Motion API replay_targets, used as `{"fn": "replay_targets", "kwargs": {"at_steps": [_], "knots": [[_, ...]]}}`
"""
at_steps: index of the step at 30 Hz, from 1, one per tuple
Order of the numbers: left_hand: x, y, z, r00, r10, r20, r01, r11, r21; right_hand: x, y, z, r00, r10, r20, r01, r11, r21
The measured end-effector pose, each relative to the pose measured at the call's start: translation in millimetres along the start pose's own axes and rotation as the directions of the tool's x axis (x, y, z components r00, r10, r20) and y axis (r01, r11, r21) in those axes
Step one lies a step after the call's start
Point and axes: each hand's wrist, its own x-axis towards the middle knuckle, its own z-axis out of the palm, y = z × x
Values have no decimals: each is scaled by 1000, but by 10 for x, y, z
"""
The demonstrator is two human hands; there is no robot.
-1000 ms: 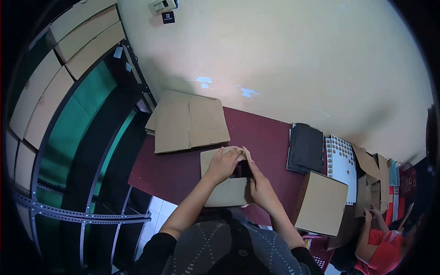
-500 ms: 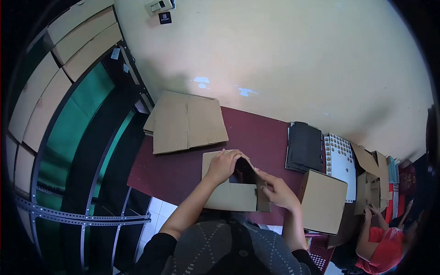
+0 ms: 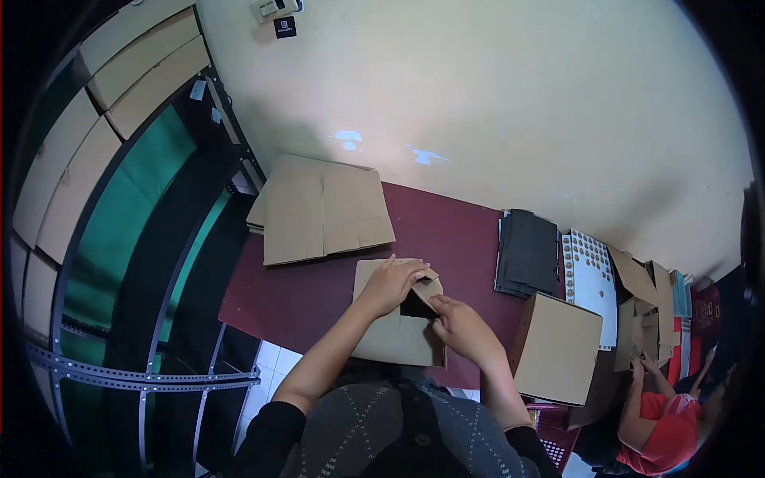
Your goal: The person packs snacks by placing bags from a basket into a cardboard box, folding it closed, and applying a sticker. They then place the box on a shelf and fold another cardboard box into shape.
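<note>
A partly folded brown cardboard box [image 3: 398, 341] lies on the maroon table in front of me, with a dark opening at its far right part. My left hand [image 3: 392, 287] is at the far side of the opening, its fingers bent over a raised edge of the cardboard. On the right side, my right hand [image 3: 464, 324] grips a side flap, with thumb and fingers closed on it. The undersides of both hands' fingers are partly hidden.
Flattened cardboard [image 3: 327, 211] is stacked at the back left of the table [image 3: 438, 219]. To the right are black folders [image 3: 527, 253], a closed brown box [image 3: 559, 349] and a white sheet with round stickers [image 3: 588, 275]. A co-worker in red [image 3: 663, 426] handles an open carton [image 3: 641, 327]. Metal shelving [image 3: 143, 381] stands left.
My right hand has moved left and slightly inward, bending the side flap in with it. The opening looks smaller. My left hand stays near the far edge.
</note>
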Motion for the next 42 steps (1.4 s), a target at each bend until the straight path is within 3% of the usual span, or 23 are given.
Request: {"fn": "replay_targets", "kwargs": {"at_steps": [1,5,8,18,21,23,27,30,32,36,39,41,42], "knots": [[-1,-4,-2,1000,2,2,-2,1000,3,33,17,101,995,-43,-91,37,997,-72],[-24,-25,-6,1000,16,-6,-16,1000,9,163,28,265,992,-58,-111,36,981,-191],[-14,12,-21,999,41,3,-41,998,49,200,-13,258,999,26,-39,-34,972,-235],[-12,55,-16,999,28,25,-30,998,60,245,-36,281,997,77,-14,-78,973,-217],[-16,26,10,999,42,16,-42,998,49,230,32,388,1000,3,-3,-4,961,-277],[-21,22,21,999,49,18,-50,997,59,218,137,496,993,-89,-75,57,936,-347],[-36,3,35,997,74,29,-76,994,81,212,76,477,988,-116,-100,77,941,-331],[-59,6,35,995,97,19,-98,990,99,254,67,479,989,-116,-92,74,924,-375],[-70,2,38,994,106,12,-107,988,113,291,11,413,998,-18,67,46,896,-442],[-69,10,27,995,103,11,-103,989,109,305,-67,377,996,91,16,-79,933,-351],[-63,13,31,996,85,6,-85,992,93,334,106,486,1000,11,-21,-16,958,-285],[-59,34,34,997,66,28,-69,994,87,367,216,597,976,-31,-214,0,990,-143],[-60,39,29,998,44,46,-48,995,86,365,209,569,976,-31,-215,0,990,-143]]}}
